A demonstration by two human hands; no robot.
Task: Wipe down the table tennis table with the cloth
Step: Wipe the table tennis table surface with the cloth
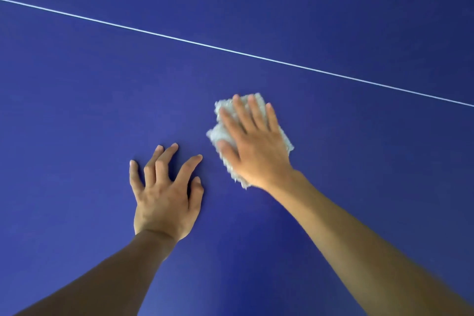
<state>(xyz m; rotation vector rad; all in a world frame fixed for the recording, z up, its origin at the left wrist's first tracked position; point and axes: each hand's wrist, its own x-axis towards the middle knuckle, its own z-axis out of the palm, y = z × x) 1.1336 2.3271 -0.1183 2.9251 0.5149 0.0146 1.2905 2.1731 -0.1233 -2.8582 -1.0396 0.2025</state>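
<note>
Looking down through the head camera, I see the right grip (252, 143) laid flat on the cloth (216, 133), palm down. Its fingers (238, 110) are straight and close together, pointing away from me and a little to the left. This grip is not clamped round anything; the straight fingers and the palm press the cloth onto the table (102, 84).

The cloth is pale, fluffy and crumpled. It sits near the middle of my view and is mostly covered. Its edges show past the fingertips, along the thumb side and on the right beside the heel of the palm. Those edges look slightly blurred.

The table is a plain deep blue and fills the whole picture. A thin white line (230, 50) crosses it on a slant, from the upper left down toward the right edge. The cloth lies on my side of that line, apart from it.

The left grip (164, 195) is to the left of the cloth and nearer to me, close by but not touching it. Its fingers are spread and bent, with the fingertips (174, 147) set on the blue surface and the knuckles raised. It holds nothing. I cannot tell whether its palm touches the table. Its thumb lies on the side facing the cloth.

Both forearms are bare and come in from the bottom of the view, the right one from the lower right corner.
</note>
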